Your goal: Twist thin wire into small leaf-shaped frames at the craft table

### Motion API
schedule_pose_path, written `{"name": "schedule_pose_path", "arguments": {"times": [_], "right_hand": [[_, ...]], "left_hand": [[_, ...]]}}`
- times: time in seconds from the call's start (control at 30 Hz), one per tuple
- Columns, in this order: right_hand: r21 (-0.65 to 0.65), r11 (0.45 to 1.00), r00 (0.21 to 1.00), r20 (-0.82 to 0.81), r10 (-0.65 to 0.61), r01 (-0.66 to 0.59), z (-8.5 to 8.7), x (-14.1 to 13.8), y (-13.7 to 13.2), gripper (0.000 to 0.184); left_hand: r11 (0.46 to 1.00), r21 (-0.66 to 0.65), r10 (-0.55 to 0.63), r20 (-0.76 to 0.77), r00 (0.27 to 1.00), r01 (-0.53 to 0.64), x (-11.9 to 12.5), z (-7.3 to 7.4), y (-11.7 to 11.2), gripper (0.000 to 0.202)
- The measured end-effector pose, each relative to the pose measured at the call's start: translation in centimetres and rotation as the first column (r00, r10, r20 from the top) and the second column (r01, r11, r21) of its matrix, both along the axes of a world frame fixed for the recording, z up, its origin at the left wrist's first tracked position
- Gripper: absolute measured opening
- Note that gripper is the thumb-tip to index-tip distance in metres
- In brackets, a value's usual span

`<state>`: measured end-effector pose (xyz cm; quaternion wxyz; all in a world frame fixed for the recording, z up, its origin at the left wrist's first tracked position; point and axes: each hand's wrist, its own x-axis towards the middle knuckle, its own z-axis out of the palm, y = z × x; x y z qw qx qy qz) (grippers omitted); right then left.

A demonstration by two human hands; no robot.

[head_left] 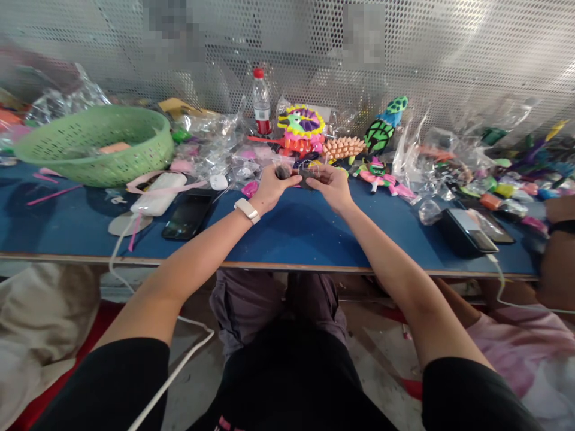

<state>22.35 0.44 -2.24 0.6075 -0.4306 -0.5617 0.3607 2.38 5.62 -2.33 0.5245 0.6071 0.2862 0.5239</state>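
Note:
My left hand point(271, 187), with a light band on its wrist, is closed over a round dark lump point(283, 172) that looks like modelling clay. Between both thumbs and fingertips is a flatter dark grey clay piece point(308, 177), with thin pale wire-like loops showing above it. My right hand point(331, 184) pinches this piece from its right side. Just beyond the hands stand a yellow-frilled purple and green clay figure point(300, 124) and a tan spiky clay piece point(344, 148). A bright pink bit point(250, 189) lies beside my left hand.
A green basket point(150, 140), white power bank point(159, 194) with a cable, and black phone point(188, 215) are at left. A red-capped bottle point(261, 102) stands behind. At right are a pink-green figure point(377, 172), a black box-like device point(465, 230) and another person's arm point(559, 251).

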Motion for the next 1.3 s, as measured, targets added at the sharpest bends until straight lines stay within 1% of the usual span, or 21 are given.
{"name": "schedule_pose_path", "arguments": {"times": [0.1,0.2,0.33,0.43,0.57,0.63,0.77,0.9,1.0,1.13,1.3], "right_hand": [[0.018,1.000,1.000,0.016,0.014,-0.014,-0.2,0.1,0.1,0.044],[0.057,0.998,0.998,0.069,0.000,-0.004,-0.5,0.2,0.3,0.047],[0.088,0.996,0.988,0.148,-0.040,0.027,-0.9,0.4,0.6,0.050],[0.095,0.995,0.985,0.167,-0.036,0.020,-1.0,0.5,0.6,0.052],[0.118,0.993,0.989,0.148,0.013,-0.030,-1.1,0.5,0.6,0.054],[0.134,0.990,0.989,0.146,0.013,-0.033,-1.1,0.5,0.6,0.054],[0.137,0.990,0.988,0.155,-0.001,-0.021,-1.1,0.6,0.7,0.052],[0.132,0.991,0.991,0.131,0.013,-0.031,-1.1,0.5,0.7,0.050],[0.112,0.992,0.996,0.081,0.047,-0.056,-1.1,0.2,0.8,0.051],[0.099,0.991,0.995,0.036,0.090,-0.093,-0.9,-0.1,0.6,0.051],[0.114,0.988,0.994,0.020,0.106,-0.107,-0.9,-0.4,0.4,0.049]], "left_hand": [[0.999,0.043,0.014,-0.011,1.000,-0.014,-0.1,0.1,-0.1,0.062],[0.997,0.065,0.041,-0.012,0.999,-0.040,-0.1,0.3,-0.5,0.063],[0.996,0.024,0.083,0.010,0.997,-0.083,0.2,0.8,-1.0,0.060],[0.996,0.018,0.092,0.007,0.996,-0.092,0.3,1.0,-1.2,0.057],[0.991,0.042,0.127,-0.028,0.992,-0.126,0.1,1.1,-1.2,0.049],[0.989,0.060,0.137,-0.034,0.990,-0.135,0.1,1.0,-1.2,0.046],[0.983,0.095,0.160,-0.029,0.987,-0.156,0.2,0.7,-1.1,0.047],[0.985,0.042,0.169,0.017,0.985,-0.170,0.5,0.6,-1.1,0.045],[0.985,0.021,0.170,0.042,0.985,-0.171,0.5,0.9,-1.3,0.047],[0.992,0.048,0.117,0.048,0.992,-0.119,0.5,1.3,-1.6,0.052],[0.990,0.060,0.124,0.056,0.991,-0.127,0.5,1.2,-1.4,0.060]]}}
